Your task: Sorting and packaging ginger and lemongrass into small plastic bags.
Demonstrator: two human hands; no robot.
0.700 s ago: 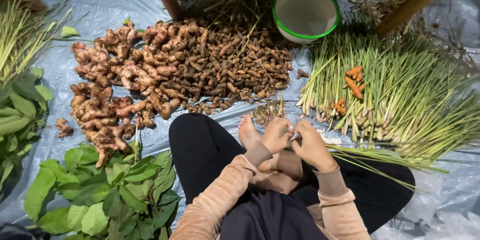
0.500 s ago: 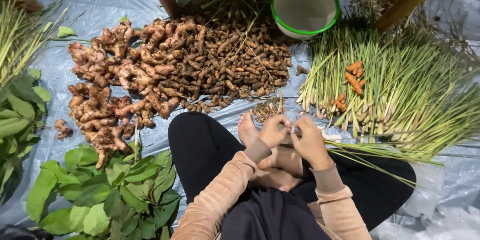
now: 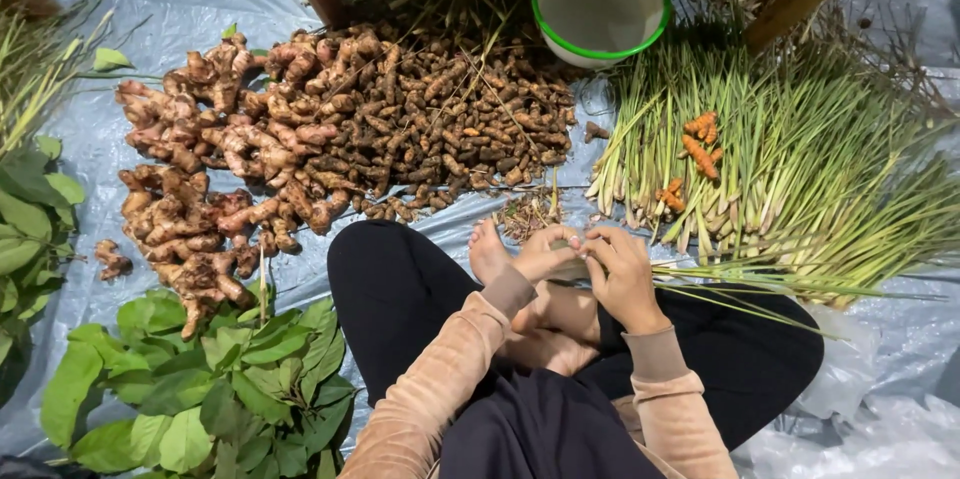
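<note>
Our hands have barely moved over the last moment: left hand (image 3: 548,251) and right hand (image 3: 622,274) remain pinched together on the butt of a lemongrass stalk (image 3: 760,274) above our crossed legs, beside the lemongrass pile (image 3: 800,154), so we're still working it.

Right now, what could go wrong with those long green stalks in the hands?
The left hand and right hand pinch one end of a few thin stalks. The long ends stick far out to the side, so they might bend or snap. The hands work right over a bare foot, so bits may drop on it. The small pile of scraps lies close to the roots and could get mixed in.
</note>
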